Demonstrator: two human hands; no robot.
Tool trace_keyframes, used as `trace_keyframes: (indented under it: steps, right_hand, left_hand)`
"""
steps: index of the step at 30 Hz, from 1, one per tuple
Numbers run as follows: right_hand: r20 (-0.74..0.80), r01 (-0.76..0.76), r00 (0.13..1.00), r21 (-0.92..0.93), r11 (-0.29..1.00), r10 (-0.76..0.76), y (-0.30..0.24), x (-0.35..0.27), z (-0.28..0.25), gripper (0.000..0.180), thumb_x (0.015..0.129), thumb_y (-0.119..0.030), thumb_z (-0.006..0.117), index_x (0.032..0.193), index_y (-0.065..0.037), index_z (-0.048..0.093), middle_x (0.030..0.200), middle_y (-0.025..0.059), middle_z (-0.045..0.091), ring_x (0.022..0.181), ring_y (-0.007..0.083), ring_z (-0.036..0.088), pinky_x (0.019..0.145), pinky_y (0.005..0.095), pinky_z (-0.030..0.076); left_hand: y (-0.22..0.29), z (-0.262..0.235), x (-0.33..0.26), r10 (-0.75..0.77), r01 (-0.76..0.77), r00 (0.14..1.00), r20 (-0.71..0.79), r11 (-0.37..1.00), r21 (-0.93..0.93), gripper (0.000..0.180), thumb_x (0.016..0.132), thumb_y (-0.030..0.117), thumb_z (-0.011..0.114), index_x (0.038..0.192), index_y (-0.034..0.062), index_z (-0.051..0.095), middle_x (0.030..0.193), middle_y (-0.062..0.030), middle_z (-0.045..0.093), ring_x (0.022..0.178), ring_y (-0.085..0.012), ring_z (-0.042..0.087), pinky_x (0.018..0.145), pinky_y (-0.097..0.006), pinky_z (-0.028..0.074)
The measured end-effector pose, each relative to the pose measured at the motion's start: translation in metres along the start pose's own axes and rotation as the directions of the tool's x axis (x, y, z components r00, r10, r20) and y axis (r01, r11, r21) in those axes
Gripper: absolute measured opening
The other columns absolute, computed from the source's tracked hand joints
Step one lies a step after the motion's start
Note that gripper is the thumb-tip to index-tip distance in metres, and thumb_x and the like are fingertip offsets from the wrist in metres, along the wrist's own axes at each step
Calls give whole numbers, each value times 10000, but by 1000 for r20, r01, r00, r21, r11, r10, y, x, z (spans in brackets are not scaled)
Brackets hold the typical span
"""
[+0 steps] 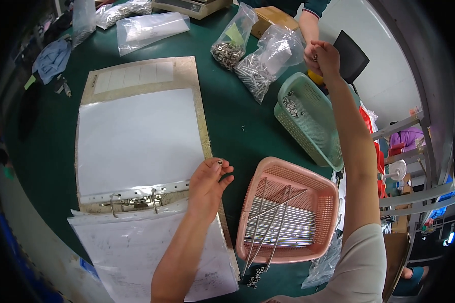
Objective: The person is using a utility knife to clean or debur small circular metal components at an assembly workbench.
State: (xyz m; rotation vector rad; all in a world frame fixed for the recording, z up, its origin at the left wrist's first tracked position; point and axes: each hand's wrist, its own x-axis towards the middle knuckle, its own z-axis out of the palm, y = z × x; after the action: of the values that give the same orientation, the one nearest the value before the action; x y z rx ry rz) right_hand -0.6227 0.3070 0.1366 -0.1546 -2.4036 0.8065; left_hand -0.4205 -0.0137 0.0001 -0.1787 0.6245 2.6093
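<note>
My left hand (pixel 206 186) is over the right edge of an open ring binder (pixel 205 116). Its thumb and forefinger pinch a small round metal piece (pixel 220 162), dark in the middle. Stretched far forward, my right hand (pixel 327 59) is closed beside a co-worker's hand (pixel 309 56) at the far side. Small metal bits (pixel 315 58) show between the two hands, but what my fingers grip is mostly hidden. Below my right forearm stands a green plastic basket (pixel 308 139) with a few small metal parts (pixel 291 104) in it.
A pink basket (pixel 329 212) holds many thin metal rods (pixel 293 227); several lie crosswise over its rim. Small metal rings (pixel 256 276) lie before it. Bags of metal parts (pixel 227 53) (pixel 255 76), a cardboard box (pixel 274 21) and a scale (pixel 192 7) stand toward the back.
</note>
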Motion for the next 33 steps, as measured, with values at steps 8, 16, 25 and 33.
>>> trace_keyframes:
  steps: [8,16,25,33]
  right_hand:
    - [193,-344,939,507,790,285,-37,-6,0,183,804,-104,406,909,-98,556,547,18,417,347,77,328,287,202,186]
    - [165,724,688,-225,652,-707,-88,-40,83,165,705,-62,553,859,-98,600,781,71,608,733,240,576,674,323,449]
    - [723,874,453,-242,422,-522,-133,-158,74,151,665,-227,537,707,-94,596,756,94,600,803,244,570,867,397,361]
    - [633,742,670,-571,351,-387,-178,-279,-217,124,648,-142,507,628,-35,566,662,134,574,688,290,559,735,383,389]
  left_hand:
    - [2,-2,1,-23,22,1000,-18,998,-59,153,838,167,509,950,64,498,928,-30,525,889,-141,487,782,-298,388]
    - [0,-3,1,-42,39,999,-26,995,-87,133,846,166,493,944,76,501,935,-32,532,904,-155,497,778,-305,405]
    - [0,-12,10,-5,11,996,86,997,-78,148,849,185,496,947,75,479,864,-53,533,823,-149,504,743,-297,422]
    - [65,-32,63,197,-329,863,466,918,222,191,849,107,438,958,-29,515,920,-111,552,913,-210,501,840,-320,392]
